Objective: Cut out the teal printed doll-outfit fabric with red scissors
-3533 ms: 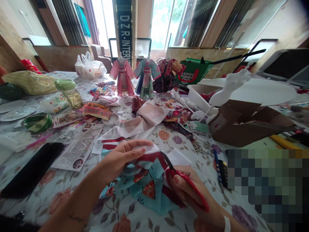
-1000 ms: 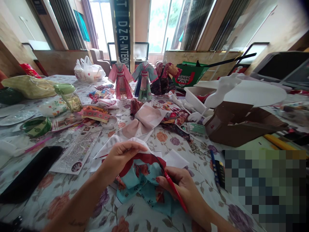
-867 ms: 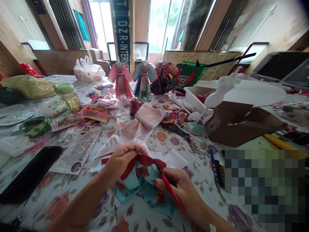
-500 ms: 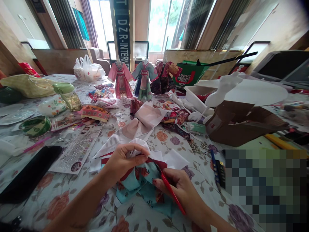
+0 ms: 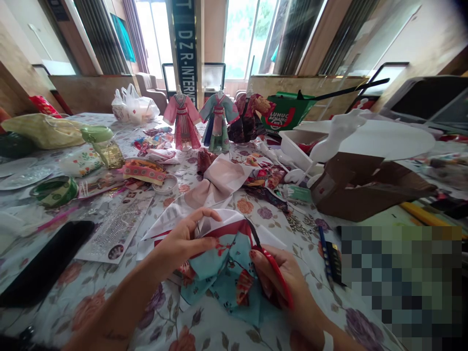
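Red-handled scissors [image 5: 281,278] are in my right hand [image 5: 287,273], its fingers wrapped about the handles. Their dark blades reach up and away to the edge of a light blue printed fabric [image 5: 234,265] with a dark red border. My left hand [image 5: 195,236] pinches that fabric along its border, thumb toward me. White cloth [image 5: 170,219] lies under and behind the fabric, joining a sheer pale piece [image 5: 226,175] farther off. Part of the blue fabric is hidden beneath my right hand.
Three small dressed doll forms [image 5: 219,119] stand at the back. A cardboard box [image 5: 365,187] and a white mannequin [image 5: 338,129] are on the right. Left lie a black phone-like slab [image 5: 46,263], a gem sticker sheet [image 5: 115,229], green tape [image 5: 53,190] and a lidded jar [image 5: 104,146].
The scissors have swung more upright, with their blades now at the border's right corner. My left hand has shifted slightly left, and more blue fabric is spread out.
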`<state>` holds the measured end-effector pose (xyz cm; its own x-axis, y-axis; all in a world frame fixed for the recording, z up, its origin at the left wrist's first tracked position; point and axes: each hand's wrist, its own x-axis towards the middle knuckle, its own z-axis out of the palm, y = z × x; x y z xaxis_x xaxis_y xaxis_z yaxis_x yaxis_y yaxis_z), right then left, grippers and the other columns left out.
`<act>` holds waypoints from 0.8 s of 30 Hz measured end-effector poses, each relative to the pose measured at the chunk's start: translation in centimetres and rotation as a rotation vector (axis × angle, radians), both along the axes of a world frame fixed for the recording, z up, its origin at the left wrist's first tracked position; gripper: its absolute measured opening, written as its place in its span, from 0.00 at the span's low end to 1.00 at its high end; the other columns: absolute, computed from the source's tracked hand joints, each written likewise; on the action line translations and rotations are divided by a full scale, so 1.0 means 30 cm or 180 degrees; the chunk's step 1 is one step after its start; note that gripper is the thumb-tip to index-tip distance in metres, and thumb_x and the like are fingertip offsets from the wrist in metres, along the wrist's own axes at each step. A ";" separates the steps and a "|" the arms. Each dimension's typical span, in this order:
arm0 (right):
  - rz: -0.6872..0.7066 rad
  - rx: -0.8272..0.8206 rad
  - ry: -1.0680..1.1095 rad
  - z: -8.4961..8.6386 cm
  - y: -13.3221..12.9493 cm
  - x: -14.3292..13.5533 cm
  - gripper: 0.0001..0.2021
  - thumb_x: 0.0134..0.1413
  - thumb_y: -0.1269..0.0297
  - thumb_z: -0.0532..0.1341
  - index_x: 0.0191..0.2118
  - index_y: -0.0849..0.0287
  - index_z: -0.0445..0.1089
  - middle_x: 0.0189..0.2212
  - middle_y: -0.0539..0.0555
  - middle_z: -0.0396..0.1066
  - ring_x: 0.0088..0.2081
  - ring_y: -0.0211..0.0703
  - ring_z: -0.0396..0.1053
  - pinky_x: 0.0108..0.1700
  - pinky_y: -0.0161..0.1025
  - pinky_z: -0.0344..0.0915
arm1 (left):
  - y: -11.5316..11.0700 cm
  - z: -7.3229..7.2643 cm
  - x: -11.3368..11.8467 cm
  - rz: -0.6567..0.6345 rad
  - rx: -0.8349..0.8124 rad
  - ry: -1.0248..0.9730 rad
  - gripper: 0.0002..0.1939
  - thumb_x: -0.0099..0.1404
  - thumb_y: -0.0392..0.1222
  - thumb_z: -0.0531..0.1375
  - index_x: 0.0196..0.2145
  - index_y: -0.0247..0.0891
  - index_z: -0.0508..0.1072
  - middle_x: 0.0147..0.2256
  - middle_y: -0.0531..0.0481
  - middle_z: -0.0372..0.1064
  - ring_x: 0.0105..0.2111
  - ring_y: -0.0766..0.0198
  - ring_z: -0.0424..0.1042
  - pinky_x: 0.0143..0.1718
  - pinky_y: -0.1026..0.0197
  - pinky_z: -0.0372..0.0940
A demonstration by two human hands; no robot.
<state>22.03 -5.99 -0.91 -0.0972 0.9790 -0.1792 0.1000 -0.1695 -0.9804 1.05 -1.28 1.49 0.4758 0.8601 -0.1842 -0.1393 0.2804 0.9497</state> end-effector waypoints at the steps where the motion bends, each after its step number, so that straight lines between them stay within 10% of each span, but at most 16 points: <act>1: 0.0000 -0.0002 0.0001 -0.001 0.000 0.000 0.27 0.45 0.41 0.62 0.15 0.57 0.54 0.09 0.44 0.52 0.15 0.31 0.47 0.19 0.33 0.42 | 0.002 -0.001 -0.001 0.0066 0.0007 -0.0049 0.15 0.57 0.39 0.65 0.43 0.43 0.68 0.27 0.56 0.66 0.21 0.72 0.64 0.21 0.72 0.58; 20: 0.0356 0.0232 -0.0351 0.003 -0.002 -0.011 0.27 0.48 0.40 0.61 0.17 0.58 0.56 0.11 0.44 0.53 0.15 0.31 0.49 0.18 0.33 0.43 | 0.009 0.000 -0.026 -0.0142 -0.0467 -0.0572 0.04 0.53 0.35 0.67 0.28 0.35 0.76 0.21 0.55 0.65 0.20 0.74 0.62 0.20 0.73 0.57; 24: 0.0590 0.0053 -0.0194 -0.015 -0.006 -0.015 0.24 0.49 0.44 0.62 0.19 0.58 0.58 0.13 0.48 0.62 0.17 0.39 0.63 0.19 0.33 0.50 | 0.006 0.003 -0.010 0.0094 -0.0312 -0.0671 0.06 0.52 0.33 0.68 0.25 0.36 0.74 0.21 0.57 0.65 0.21 0.76 0.63 0.21 0.75 0.58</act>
<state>21.59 -6.18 -1.35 -0.2655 0.9483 -0.1740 0.1872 -0.1264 -0.9742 0.74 -1.11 1.59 0.4875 0.8570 -0.1668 -0.3412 0.3628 0.8671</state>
